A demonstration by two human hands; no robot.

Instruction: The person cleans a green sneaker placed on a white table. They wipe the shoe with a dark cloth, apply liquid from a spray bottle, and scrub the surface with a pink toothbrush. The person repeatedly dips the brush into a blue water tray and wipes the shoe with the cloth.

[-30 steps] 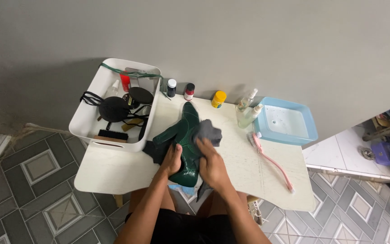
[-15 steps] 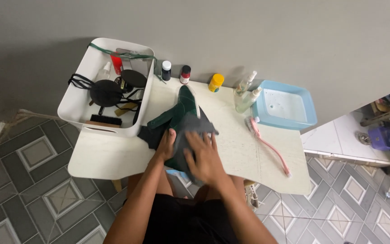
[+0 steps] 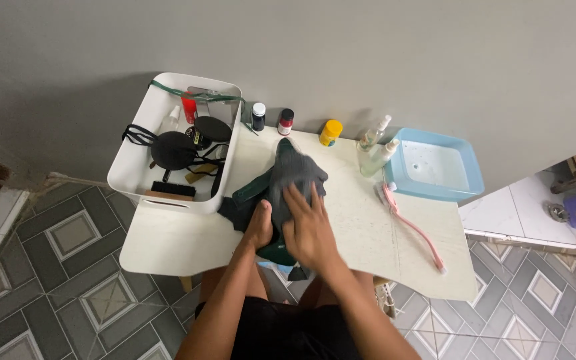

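Dark green, the boot [image 3: 281, 193] lies near the middle of the white table [image 3: 168, 247], toe toward the back edge and heel toward the person at the front edge. A grey cloth [image 3: 295, 172] is draped over its upper part. The right hand [image 3: 308, 223] presses flat on the cloth, fingers spread apart — a second ago it gripped the cloth lower down beside the boot's shaft, and it has since slid up toward the toe. The left hand [image 3: 261, 227] still clamps the boot's side near the heel, fingers curled around it, much as before.

At the left back corner a white bin [image 3: 135, 160] holds black brushes and bottles, its rim just beside the boot. Along the back edge stand a dark bottle [image 3: 259, 116], a red-capped bottle [image 3: 286, 121], a yellow jar [image 3: 331, 132] and two clear spray bottles [image 3: 376, 150]. A light blue tray [image 3: 465, 167] sits at the right back corner, and a pink long-handled brush [image 3: 413, 227] lies slantwise toward the right front corner.

Bare tabletop shows at the left front corner and between the boot and the pink brush — the widest free room.
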